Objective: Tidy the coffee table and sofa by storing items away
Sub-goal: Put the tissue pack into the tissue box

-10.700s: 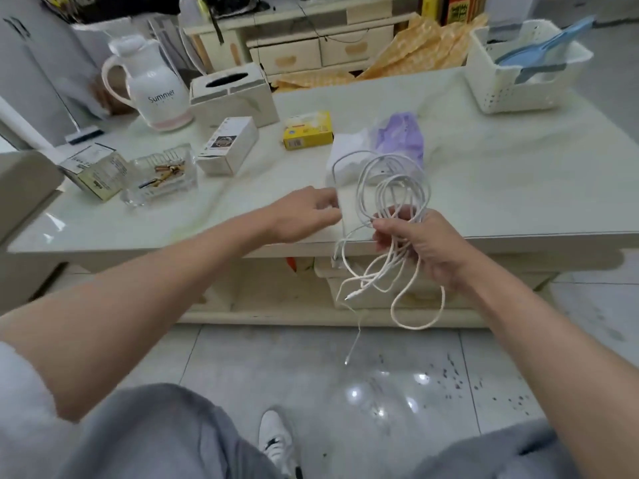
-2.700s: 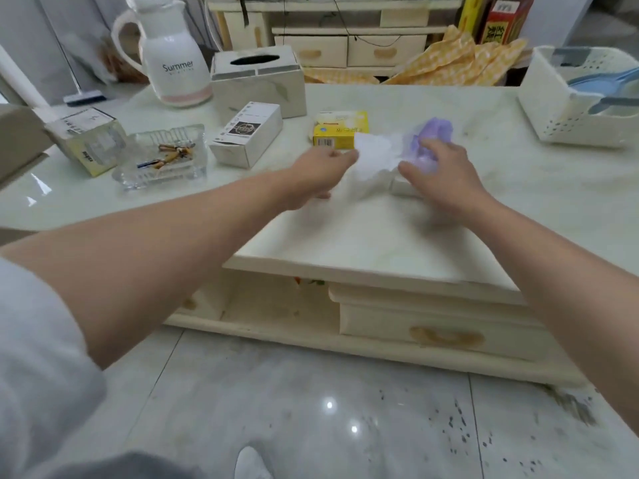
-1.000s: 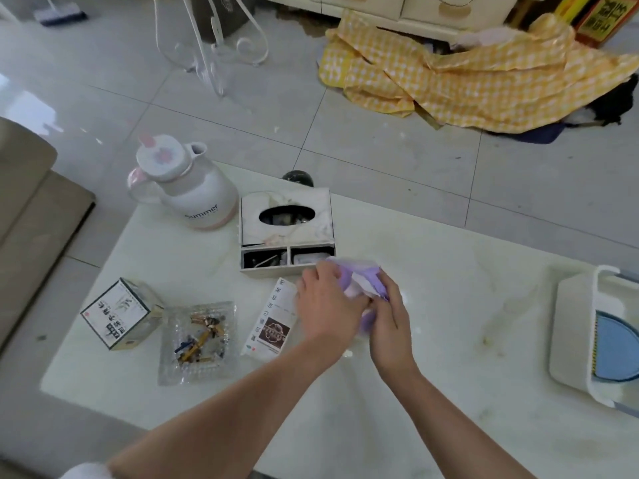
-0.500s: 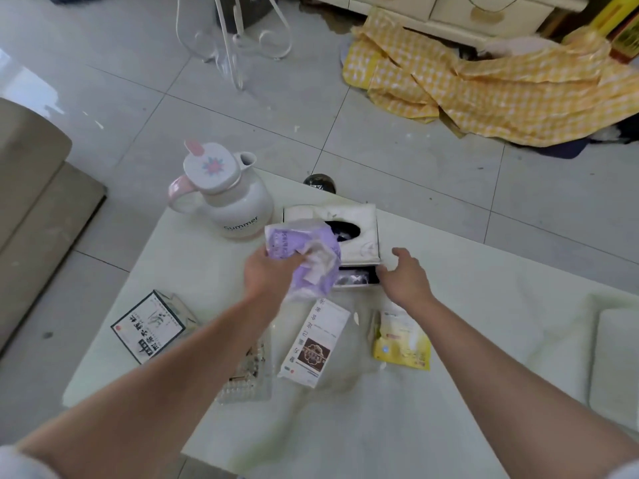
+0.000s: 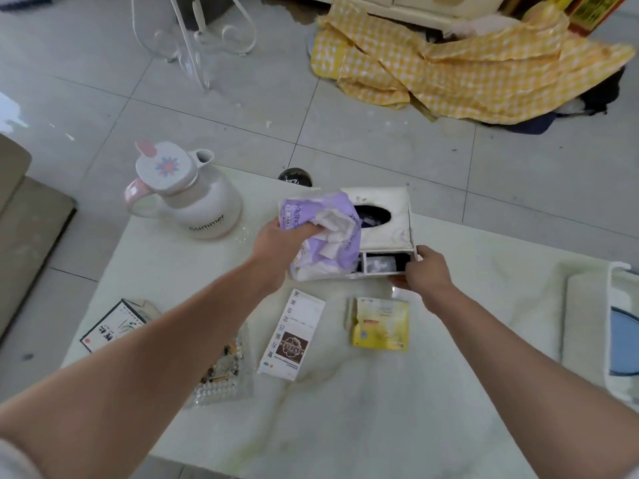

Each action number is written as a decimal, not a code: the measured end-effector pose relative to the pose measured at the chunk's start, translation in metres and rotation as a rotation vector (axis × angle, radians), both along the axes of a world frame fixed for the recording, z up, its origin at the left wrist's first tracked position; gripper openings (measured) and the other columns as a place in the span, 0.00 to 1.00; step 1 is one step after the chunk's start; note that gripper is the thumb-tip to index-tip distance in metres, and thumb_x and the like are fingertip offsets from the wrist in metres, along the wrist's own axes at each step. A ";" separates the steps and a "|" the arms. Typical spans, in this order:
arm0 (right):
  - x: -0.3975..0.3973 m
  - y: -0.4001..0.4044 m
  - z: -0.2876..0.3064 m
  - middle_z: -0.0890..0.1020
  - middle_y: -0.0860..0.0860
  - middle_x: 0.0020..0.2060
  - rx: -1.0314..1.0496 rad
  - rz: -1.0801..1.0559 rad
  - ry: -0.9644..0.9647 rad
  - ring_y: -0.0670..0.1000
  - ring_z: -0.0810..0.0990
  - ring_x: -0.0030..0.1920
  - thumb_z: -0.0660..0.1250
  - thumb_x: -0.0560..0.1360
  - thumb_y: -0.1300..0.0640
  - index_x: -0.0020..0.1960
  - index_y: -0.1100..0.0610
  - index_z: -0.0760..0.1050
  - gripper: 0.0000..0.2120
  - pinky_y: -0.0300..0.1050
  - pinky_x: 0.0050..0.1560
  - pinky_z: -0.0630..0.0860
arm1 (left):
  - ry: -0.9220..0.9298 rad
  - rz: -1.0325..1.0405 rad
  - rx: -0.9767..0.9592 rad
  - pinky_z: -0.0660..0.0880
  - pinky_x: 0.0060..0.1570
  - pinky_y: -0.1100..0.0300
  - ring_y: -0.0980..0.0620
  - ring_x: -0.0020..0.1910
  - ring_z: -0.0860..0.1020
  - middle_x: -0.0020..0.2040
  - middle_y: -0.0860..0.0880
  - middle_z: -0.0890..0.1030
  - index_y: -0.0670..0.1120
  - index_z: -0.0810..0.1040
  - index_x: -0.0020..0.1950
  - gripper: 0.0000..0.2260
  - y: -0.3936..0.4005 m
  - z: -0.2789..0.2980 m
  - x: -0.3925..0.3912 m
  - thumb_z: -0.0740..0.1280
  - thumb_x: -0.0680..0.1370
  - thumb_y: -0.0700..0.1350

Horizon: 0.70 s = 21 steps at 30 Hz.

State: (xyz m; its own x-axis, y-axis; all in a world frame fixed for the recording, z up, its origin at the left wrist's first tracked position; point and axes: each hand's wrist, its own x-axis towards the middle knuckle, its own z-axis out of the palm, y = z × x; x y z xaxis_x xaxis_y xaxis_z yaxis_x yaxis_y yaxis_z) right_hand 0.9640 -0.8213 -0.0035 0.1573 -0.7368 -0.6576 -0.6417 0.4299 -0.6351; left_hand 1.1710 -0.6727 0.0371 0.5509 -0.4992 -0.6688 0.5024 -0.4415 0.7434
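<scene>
My left hand (image 5: 278, 245) grips a purple tissue pack (image 5: 323, 236) with white tissue spilling out, held just above the left side of the white tissue box (image 5: 383, 219). The box stands on the pale marble coffee table (image 5: 345, 409) and has small open compartments along its near side. My right hand (image 5: 420, 271) holds the box's near right corner, fingers curled round the edge. The pack hides the box's left part.
A white "Summer" jug (image 5: 188, 197) stands at the back left. Near me lie a white carton (image 5: 294, 335), a yellow packet (image 5: 380, 323), a glass ashtray (image 5: 221, 375) and a printed box (image 5: 114, 326). A white basket (image 5: 619, 333) sits at the right edge. Yellow cloth (image 5: 466, 63) lies on the floor.
My left hand has carried the purple pack a little right, over the tissue box. My right hand has closed on the box's near right corner.
</scene>
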 end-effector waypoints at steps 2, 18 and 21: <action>-0.049 -0.023 0.011 0.81 0.63 0.48 -0.021 -0.048 0.010 0.66 0.82 0.47 0.57 0.72 0.75 0.49 0.58 0.77 0.17 0.58 0.45 0.83 | 0.014 -0.045 -0.036 0.80 0.43 0.52 0.46 0.43 0.85 0.46 0.47 0.87 0.46 0.84 0.54 0.20 -0.021 0.005 -0.023 0.80 0.64 0.48; -0.234 -0.107 0.023 0.79 0.61 0.58 -0.412 0.078 0.371 0.62 0.79 0.54 0.56 0.74 0.69 0.64 0.56 0.76 0.22 0.51 0.51 0.76 | 0.165 -0.176 0.058 0.76 0.41 0.54 0.46 0.41 0.79 0.45 0.43 0.80 0.38 0.78 0.58 0.20 -0.089 -0.008 -0.199 0.72 0.68 0.43; -0.225 -0.087 0.035 0.80 0.59 0.54 -0.660 0.151 0.367 0.60 0.78 0.53 0.58 0.79 0.62 0.62 0.57 0.76 0.14 0.47 0.51 0.72 | 0.134 -0.129 0.088 0.77 0.42 0.54 0.46 0.42 0.80 0.48 0.42 0.81 0.40 0.78 0.59 0.19 -0.087 -0.016 -0.208 0.73 0.70 0.44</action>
State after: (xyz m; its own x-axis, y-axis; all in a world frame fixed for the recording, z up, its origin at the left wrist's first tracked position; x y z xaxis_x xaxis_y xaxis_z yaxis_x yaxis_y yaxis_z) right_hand 0.7387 -0.9082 0.0315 0.1437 -0.9826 -0.1181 -0.8825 -0.0732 -0.4646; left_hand 0.9628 -0.7595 0.0206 0.3893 -0.4963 -0.7760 0.5293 -0.5690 0.6294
